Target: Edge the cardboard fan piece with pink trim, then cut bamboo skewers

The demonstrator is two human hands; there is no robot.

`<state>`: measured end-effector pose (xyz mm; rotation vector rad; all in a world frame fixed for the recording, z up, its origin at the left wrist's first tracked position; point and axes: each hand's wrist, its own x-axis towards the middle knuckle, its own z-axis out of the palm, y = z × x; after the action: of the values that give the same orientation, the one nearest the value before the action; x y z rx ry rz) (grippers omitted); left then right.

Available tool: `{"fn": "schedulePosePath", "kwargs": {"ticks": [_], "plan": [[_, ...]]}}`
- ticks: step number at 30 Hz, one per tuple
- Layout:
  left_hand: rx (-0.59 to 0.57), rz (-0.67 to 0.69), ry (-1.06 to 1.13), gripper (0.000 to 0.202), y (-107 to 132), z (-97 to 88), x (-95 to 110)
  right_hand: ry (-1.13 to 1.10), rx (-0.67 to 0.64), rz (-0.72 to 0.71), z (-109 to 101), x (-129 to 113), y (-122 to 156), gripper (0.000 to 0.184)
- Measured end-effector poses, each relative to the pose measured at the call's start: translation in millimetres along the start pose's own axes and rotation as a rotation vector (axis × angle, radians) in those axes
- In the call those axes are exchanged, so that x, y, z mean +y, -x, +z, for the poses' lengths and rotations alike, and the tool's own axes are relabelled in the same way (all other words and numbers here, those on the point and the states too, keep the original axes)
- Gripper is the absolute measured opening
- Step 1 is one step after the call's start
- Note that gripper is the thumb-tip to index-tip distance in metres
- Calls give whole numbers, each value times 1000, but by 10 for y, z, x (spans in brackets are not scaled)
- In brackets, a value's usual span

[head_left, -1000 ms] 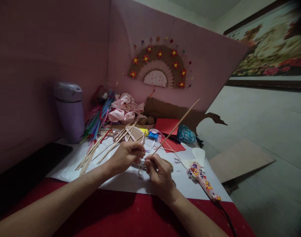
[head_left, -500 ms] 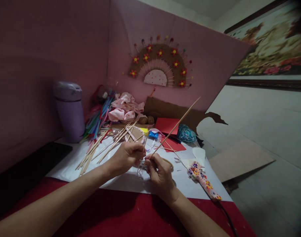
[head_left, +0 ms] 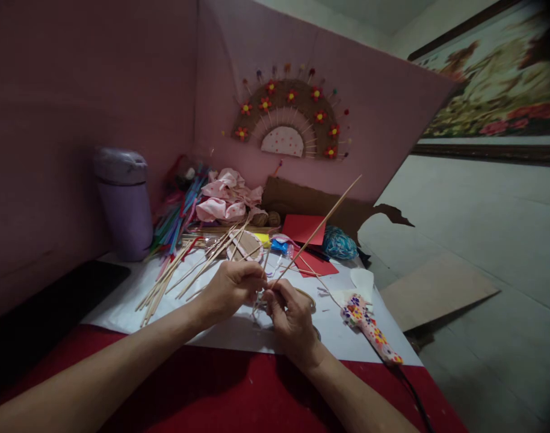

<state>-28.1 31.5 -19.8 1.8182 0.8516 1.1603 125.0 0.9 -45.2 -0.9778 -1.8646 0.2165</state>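
Observation:
A long thin wooden stick (head_left: 322,225) slants up to the right from the pinched fingertips of my right hand (head_left: 290,316). Close beside it, my left hand (head_left: 236,285) is closed, its fingertips almost touching the right ones. A thin piece shows above the left fingers; whether they grip it is not clear. Pale string (head_left: 256,305) hangs beneath the fingertips, partly hidden by the hands. Behind my left hand lies a round cardboard disc (head_left: 239,246) with a light patterned rim, sticks lying across it.
Loose wooden sticks (head_left: 160,285) lie at the left near a purple tumbler (head_left: 126,210). A flower-patterned glue gun (head_left: 372,331) with a black cord is at the right. Behind are pink cloth (head_left: 227,195), red paper (head_left: 304,228) and blue yarn (head_left: 340,242).
Both hands stay almost in place, fingertips together. The long stick's upper end has shifted slightly left in view, along with the whole scene.

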Motion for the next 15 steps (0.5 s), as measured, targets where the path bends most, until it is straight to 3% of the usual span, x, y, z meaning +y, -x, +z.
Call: {"fn": "schedulePosePath", "kwargs": {"ticks": [15], "plan": [[19, -32, 70, 17, 5, 4, 17, 20, 25, -10, 31, -4, -19, 11]]}}
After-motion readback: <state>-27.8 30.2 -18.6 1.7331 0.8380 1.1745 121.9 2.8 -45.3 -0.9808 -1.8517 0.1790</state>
